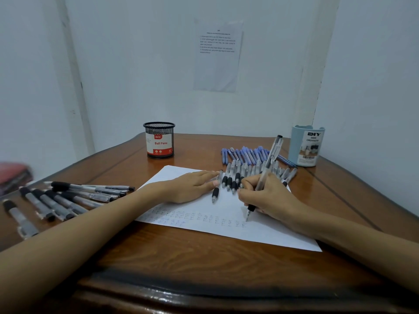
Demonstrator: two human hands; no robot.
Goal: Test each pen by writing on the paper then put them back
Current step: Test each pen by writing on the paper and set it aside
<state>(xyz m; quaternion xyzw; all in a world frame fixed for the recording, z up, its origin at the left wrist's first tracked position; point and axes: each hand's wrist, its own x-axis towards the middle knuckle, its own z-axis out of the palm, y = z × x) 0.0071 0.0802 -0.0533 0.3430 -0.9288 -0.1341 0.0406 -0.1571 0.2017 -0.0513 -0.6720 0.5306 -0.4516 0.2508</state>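
counter [204, 264]: brown wood with dark inlaid lines, curved front edge nearest the person; two bare forearms reach in over it
paper [260, 232]: white sheet lying flat on the counter between the forearms, set at a slant to the front edge
marks [199, 217]: rows of small written strokes across the near part of the paper, mostly dark, a few blue at the left end
right hand [269, 196]: fingers curled round a pen, the side of the hand resting on the paper
pen [268, 162]: clear barrel with a black grip, tilted with its far end up and away, tip touching the paper at the right end of the marks
left hand [190, 186]: fingers straight and together, palm down on the paper, holding nothing
lone pen [217, 186]: grey with a black grip, lying on the paper just beside the left fingertips
black-grip pens [56, 200]: loose group lying on the counter left of the paper
grey pens [249, 171]: packed row at the far edge of the paper, behind the right hand
blue pens [247, 154]: second row on the counter just beyond the grey pens
mesh cup [159, 140]: black, upright, labelled "Ball Pens", far side of the counter, left of the rows
desk organizer [306, 146]: pale blue, upright at the far right, just beside the blue pens
red thing [13, 175]: blurred at the left edge; cannot tell what it is
printed sheet [217, 57]: on the wall behind the counter, text too small to read
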